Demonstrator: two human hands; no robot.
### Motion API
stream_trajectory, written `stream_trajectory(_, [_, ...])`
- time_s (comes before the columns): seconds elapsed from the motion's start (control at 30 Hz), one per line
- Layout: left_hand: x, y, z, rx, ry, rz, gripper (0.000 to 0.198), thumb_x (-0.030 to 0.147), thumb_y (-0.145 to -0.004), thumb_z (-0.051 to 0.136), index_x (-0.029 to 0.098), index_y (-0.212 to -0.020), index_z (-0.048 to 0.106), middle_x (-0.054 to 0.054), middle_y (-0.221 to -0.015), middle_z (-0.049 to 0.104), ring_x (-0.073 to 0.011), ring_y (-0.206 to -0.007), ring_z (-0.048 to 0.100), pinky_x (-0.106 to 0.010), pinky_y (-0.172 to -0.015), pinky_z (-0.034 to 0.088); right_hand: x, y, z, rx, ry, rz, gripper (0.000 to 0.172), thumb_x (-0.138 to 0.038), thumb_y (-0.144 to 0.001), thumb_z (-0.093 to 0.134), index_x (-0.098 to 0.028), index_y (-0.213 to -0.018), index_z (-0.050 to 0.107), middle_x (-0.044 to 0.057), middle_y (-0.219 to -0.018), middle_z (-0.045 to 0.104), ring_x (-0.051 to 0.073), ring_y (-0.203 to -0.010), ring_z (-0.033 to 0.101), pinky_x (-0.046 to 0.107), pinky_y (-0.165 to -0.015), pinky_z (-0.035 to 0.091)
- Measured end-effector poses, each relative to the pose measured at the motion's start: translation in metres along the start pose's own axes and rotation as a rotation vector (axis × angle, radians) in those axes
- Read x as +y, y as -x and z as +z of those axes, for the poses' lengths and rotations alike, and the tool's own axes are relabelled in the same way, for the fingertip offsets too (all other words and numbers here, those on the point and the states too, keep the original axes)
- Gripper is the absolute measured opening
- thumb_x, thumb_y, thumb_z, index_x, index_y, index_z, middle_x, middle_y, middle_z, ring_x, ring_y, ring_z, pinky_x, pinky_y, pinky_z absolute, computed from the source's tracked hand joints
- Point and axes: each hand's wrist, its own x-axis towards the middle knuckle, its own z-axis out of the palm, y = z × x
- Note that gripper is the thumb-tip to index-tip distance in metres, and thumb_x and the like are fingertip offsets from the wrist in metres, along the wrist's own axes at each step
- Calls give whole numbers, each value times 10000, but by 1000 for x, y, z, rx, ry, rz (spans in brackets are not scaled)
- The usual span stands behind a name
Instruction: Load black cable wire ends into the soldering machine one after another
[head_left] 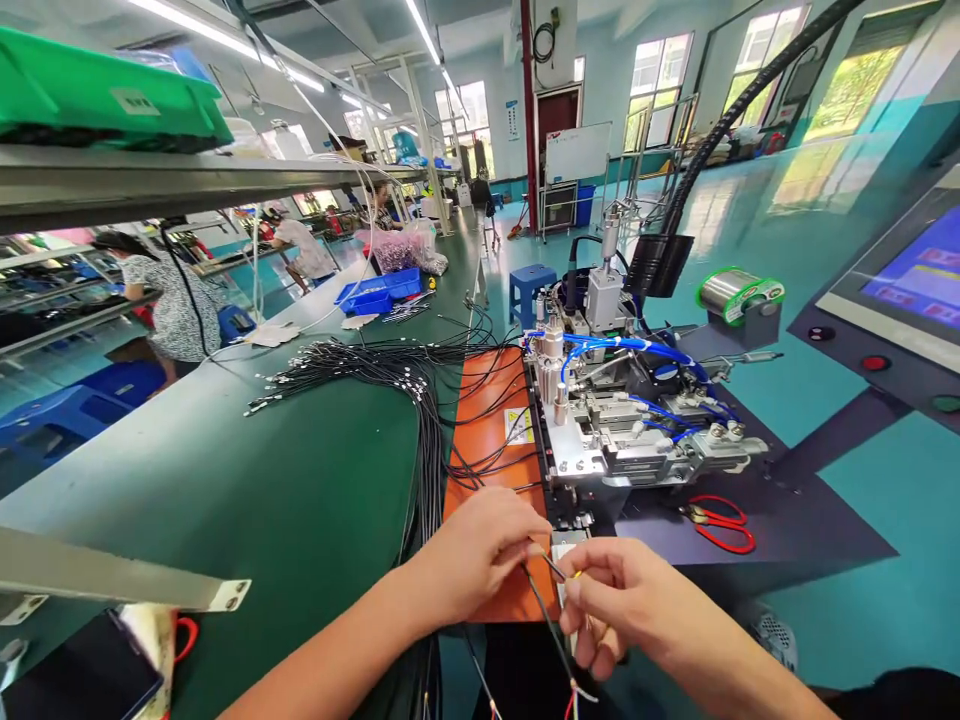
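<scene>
My left hand (pixel 491 545) is closed in a pinch on a thin black cable (pixel 551 568) above the front end of the orange plate (pixel 491 400). Close beside it, my right hand (pixel 611 600) pinches the same cable near its end, where a bit of yellow wire shows at the fingertips. Another black cable (pixel 541 605) hangs below my hands and ends in split red, white and yellow wires (pixel 574 690). Left of the plate lies a long bundle of black cables (pixel 429 460), its far ends fanned out with small pale tips.
A machine with metal clamps and blue hoses (pixel 630 400) stands right of the plate. Red-handled scissors (pixel 724 525) lie before it, near a solder spool (pixel 739 295) and a screen panel (pixel 900 290). Blue trays (pixel 382 290) sit farther back; a metal bracket (pixel 120 570) juts in at left.
</scene>
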Motion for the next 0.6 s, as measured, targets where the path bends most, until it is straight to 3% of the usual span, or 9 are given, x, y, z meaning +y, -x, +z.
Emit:
stream_trajectory(0.07, [2,-13,9,-122,-2,70,171,159,-921,582,224,-1038,689,-14,-896,704,-171,-869,635,-294,-820,464,4,4,-6,99,70,-40,124,-219,-833,543,-152,-914,607,5,-718,648,98,-529,568,199,-474,439])
stream_trajectory(0.13, [2,-21,16,-149,-28,97,161,180,-930,577,213,-1028,701,-22,-876,696,-168,-821,633,-284,-755,456,9,6,-11,196,123,-112,118,-228,-852,567,-161,-934,620,-20,-705,611,83,-541,509,187,-475,401])
stream_trajectory(0.27, [1,-30,28,-91,-48,133,188,216,-965,522,179,-1024,697,-46,-893,671,-163,-809,611,-267,-711,446,26,7,-20,321,106,-230,198,-344,-905,612,-185,-1023,626,-5,-796,611,122,-709,548,215,-615,460])
stream_trajectory(0.4, [2,-37,37,-37,-18,187,210,206,-977,485,156,-992,688,-45,-839,641,-141,-741,577,-244,-659,429,46,8,-30,412,11,-269,370,-374,-867,685,-206,-1177,571,34,-969,631,166,-871,597,263,-741,506])
stream_trajectory(0.6, [-1,-38,50,81,37,162,151,192,-944,532,151,-967,675,-35,-798,610,-125,-678,542,-231,-590,400,67,14,-42,542,87,-274,446,-412,-857,699,-218,-1230,552,48,-1038,638,150,-823,590,269,-774,523])
